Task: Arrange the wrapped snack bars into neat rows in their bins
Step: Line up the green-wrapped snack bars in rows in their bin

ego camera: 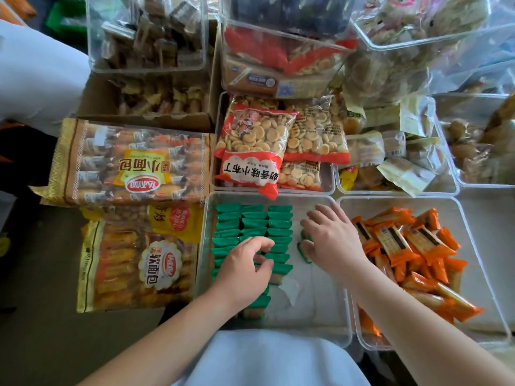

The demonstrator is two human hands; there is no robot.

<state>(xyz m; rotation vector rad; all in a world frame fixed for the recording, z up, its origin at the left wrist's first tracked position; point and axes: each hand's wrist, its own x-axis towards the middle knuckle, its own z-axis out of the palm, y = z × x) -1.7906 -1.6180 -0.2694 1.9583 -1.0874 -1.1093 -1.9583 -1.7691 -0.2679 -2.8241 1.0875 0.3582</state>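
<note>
I see the clear plastic bin [315, 305] holding green-wrapped snack bars [280, 224] in three columns near its left wall, each bar's long axis lying side to side. The bin's right half is bare. My left hand [245, 270] curls over the rows; whether it is pinching one I cannot tell. My right hand [333, 240], fingers spread, touches a loose green bar [303, 250] turned lengthwise. Jumbled orange-wrapped bars [412, 240] fill the neighbouring clear bin [473, 224].

Printed upside down to the camera, "小面包" is read on the upper bread bag [131, 162], beside a red oval logo "达利园" — the same logo is carried by the lower bread bag [139, 263], marked "软面包". "奶香味小布丁" is printed on the biscuit bag [250, 151].
</note>
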